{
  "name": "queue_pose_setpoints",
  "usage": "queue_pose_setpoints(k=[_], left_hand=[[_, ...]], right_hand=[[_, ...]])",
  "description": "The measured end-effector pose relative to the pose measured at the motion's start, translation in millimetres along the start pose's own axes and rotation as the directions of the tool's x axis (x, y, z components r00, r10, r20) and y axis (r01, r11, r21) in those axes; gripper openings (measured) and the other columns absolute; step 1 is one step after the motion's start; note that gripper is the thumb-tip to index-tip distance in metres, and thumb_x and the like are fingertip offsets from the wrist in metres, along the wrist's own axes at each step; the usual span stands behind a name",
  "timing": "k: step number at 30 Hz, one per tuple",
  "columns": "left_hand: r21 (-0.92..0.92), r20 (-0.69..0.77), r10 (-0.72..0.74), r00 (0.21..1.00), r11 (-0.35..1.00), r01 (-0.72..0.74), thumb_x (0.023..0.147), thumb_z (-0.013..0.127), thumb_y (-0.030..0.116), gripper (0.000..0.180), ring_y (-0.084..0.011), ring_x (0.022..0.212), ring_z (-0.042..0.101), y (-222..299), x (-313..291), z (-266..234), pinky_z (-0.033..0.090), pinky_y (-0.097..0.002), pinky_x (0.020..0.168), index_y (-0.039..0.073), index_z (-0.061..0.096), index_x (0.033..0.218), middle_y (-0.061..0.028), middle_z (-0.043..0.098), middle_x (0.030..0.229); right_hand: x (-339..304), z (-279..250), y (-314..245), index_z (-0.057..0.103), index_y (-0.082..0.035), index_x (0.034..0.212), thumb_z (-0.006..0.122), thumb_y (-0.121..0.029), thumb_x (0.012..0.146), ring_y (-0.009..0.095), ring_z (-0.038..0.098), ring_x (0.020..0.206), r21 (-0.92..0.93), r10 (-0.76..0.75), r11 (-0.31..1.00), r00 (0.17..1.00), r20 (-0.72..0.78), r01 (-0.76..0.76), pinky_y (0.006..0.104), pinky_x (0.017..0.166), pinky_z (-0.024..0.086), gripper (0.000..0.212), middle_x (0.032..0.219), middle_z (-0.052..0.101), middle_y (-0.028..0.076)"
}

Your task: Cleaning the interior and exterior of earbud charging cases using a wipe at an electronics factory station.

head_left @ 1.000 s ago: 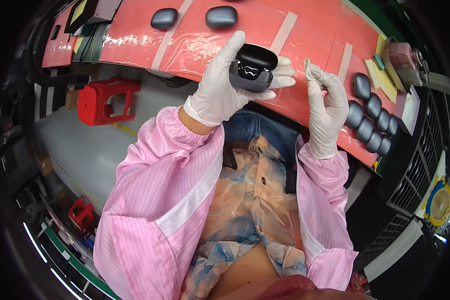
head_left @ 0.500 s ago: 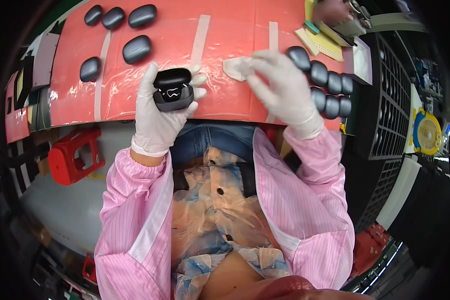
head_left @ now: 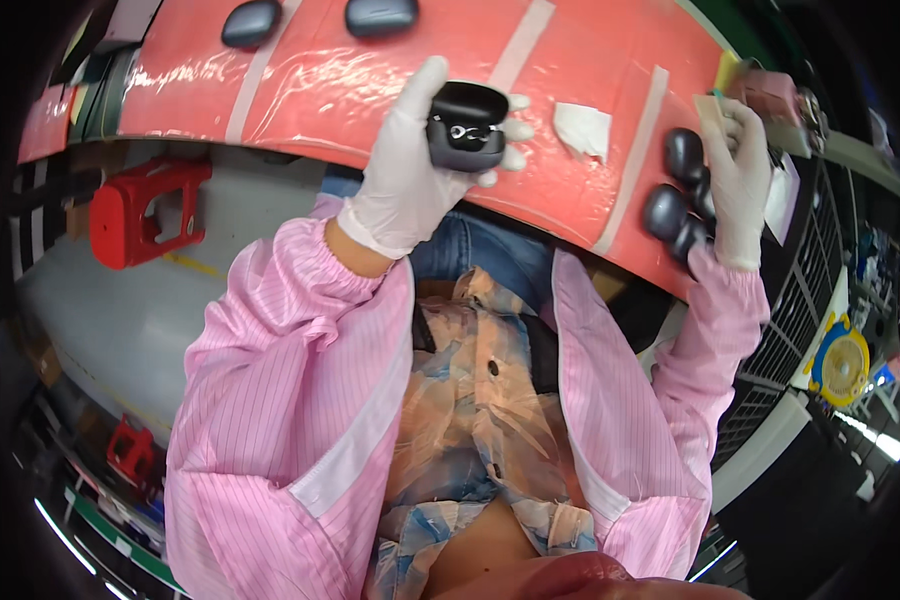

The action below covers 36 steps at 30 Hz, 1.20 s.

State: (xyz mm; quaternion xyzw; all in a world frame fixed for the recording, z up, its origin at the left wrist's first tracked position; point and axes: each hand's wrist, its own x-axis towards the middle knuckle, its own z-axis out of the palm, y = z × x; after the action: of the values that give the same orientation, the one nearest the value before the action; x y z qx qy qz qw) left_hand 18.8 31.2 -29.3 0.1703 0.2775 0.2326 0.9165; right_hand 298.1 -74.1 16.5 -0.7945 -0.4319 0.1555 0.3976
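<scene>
My left hand (head_left: 400,190) holds a dark grey earbud charging case (head_left: 467,148) with its black lid raised, above the near edge of the red table. The thumb lies along one side and the fingers are behind the case. Small shiny parts show inside; whether earbuds sit in it is hard to tell. At the right end of the table my right hand (head_left: 742,170) has curled fingers against a cream-coloured strip (head_left: 708,112), the thumb alongside it. Both hands wear white gloves. Between them a crumpled white cloth (head_left: 582,130) lies on the table.
Several closed dark cases (head_left: 664,212) cluster beside my right wrist, partly hidden by it. Two more cases, one of them a dark case (head_left: 382,15), lie at the far left. Pale tape strips cross the red tabletop (head_left: 320,100). A red stool (head_left: 150,215) stands on the floor at left.
My right hand has left the white cloth on the table and moved right to the cream strip. My left hand still holds the opened case. The whole view has turned and shifted.
</scene>
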Motion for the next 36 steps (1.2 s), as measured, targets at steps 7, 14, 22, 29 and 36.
queue_pose_setpoints(k=[7, 14, 22, 29, 36], left_hand=[[0.051, -0.111, 0.061, 0.992, 0.997, -0.056, 0.096, 0.041, 0.054, 0.058, -0.0172, 0.071, 0.065, -6, -4, 8, 0.046, -0.0262, 0.051, 0.0, 0.064, 0.102, -0.0086, 0.068, 0.085], [0.08, -0.17, 0.032, 0.985, 0.997, -0.018, 0.095, 0.044, 0.053, 0.05, -0.012, 0.067, 0.059, -6, -6, 6, 0.043, -0.0269, 0.05, 0.007, 0.064, 0.091, -0.0024, 0.064, 0.078], [0.089, -0.14, 0.038, 0.989, 0.996, -0.026, 0.096, 0.043, 0.054, 0.051, -0.0106, 0.059, 0.058, -2, -7, 7, 0.041, -0.0238, 0.045, 0.008, 0.063, 0.087, -0.0019, 0.063, 0.073], [0.099, -0.137, 0.018, 0.99, 0.995, -0.004, 0.095, 0.042, 0.056, 0.056, -0.0099, 0.055, 0.057, -2, -9, 5, 0.039, -0.0216, 0.041, 0.005, 0.064, 0.088, -0.0028, 0.063, 0.071], [0.159, -0.073, -0.003, 0.997, 0.987, 0.015, 0.095, 0.042, 0.057, 0.056, -0.0099, 0.061, 0.06, 2, -9, 4, 0.038, -0.0203, 0.042, 0.007, 0.066, 0.093, -0.0029, 0.066, 0.078]], right_hand=[[-70, 105, -77, 0.065, -0.004, 0.096, 0.067, 0.002, 0.08, 0.022, 0.064, 0.076, 0.125, -0.574, 0.819, 0.791, 0.214, 0.56, 0.0301, 0.067, 0.05, 0.017, 0.084, 0.067, 0.008], [-76, 115, -81, 0.064, -0.001, 0.093, 0.066, 0.003, 0.083, 0.017, 0.064, 0.066, 0.127, -0.52, 0.854, 0.835, 0.179, 0.504, 0.0283, 0.06, 0.05, 0.012, 0.082, 0.064, 0.009], [-65, 116, -71, 0.064, -0.003, 0.097, 0.068, 0.002, 0.082, 0.013, 0.062, 0.063, 0.131, -0.479, 0.877, 0.861, 0.172, 0.462, 0.0254, 0.057, 0.048, 0.016, 0.079, 0.063, 0.008], [-77, 109, -85, 0.063, -0.002, 0.096, 0.066, 0.002, 0.085, 0.017, 0.064, 0.071, 0.179, -0.595, 0.802, 0.787, 0.162, 0.57, 0.027, 0.064, 0.051, 0.012, 0.081, 0.065, 0.007], [-64, 111, -67, 0.062, 0.004, 0.099, 0.06, 0.003, 0.088, 0.016, 0.065, 0.075, 0.286, -0.441, 0.876, 0.886, 0.147, 0.388, 0.027, 0.068, 0.051, 0.011, 0.087, 0.066, 0.01]])
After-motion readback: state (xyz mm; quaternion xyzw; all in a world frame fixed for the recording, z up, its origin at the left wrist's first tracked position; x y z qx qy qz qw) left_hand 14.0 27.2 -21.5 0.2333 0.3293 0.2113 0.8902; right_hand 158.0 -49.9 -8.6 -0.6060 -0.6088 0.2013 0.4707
